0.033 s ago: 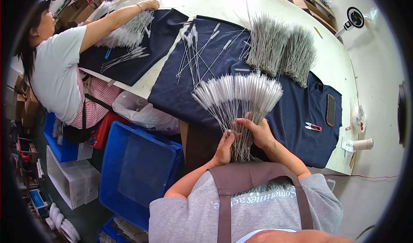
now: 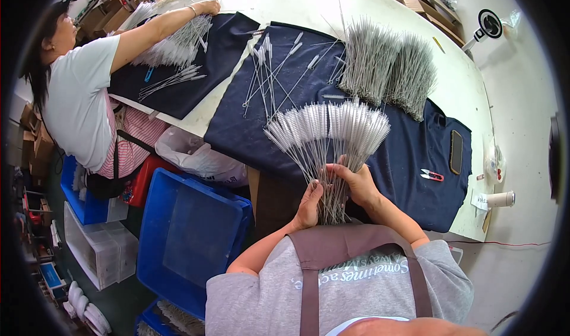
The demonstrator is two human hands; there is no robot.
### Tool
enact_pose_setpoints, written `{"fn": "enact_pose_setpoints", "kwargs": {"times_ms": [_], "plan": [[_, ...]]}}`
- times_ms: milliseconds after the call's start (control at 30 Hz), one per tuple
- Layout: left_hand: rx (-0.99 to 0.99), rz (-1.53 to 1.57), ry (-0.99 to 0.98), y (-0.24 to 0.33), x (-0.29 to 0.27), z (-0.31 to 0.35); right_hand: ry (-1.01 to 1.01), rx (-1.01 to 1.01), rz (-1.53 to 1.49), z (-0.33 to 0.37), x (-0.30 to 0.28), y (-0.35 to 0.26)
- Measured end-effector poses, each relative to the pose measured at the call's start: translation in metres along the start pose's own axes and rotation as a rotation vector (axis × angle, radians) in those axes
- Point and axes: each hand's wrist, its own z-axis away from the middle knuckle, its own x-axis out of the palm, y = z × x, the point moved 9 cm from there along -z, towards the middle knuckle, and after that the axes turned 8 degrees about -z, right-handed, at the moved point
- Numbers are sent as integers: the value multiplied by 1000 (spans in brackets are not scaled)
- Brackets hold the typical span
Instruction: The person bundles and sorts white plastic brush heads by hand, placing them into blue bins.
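Note:
A fanned bundle of straw brushes [image 2: 326,128], white bristles up and thin wire stems down, stands between my hands at the table's near edge. My left hand [image 2: 309,204] closes round the stems from the left, low down. On the other side my right hand [image 2: 355,183] grips them a little higher, thumb across the front. Some fingers of both hands are hidden behind the wires. Just beyond, several loose brushes [image 2: 268,74] lie scattered on the dark blue cloth [image 2: 237,122]. Two thick upright stacks of brushes [image 2: 371,62] rise farther back.
Red-handled thread snips [image 2: 432,175] and a dark phone [image 2: 456,152] lie at the right. A cup [image 2: 500,200] and a small fan [image 2: 488,24] are near the wall. Left, a co-worker [image 2: 83,86] reaches over another brush pile. Blue bins [image 2: 178,241] stand below the table.

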Motion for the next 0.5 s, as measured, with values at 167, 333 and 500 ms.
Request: {"fn": "enact_pose_setpoints", "kwargs": {"times_ms": [167,333,500], "plan": [[-34,25,-14,7,11,3,-20,-70,45,4,0,-3],[35,-40,-80,10,15,5,-181,31,68,10,21,-7],[25,-128,-183,3,15,5,-219,49,71,13,29,-9]]}}
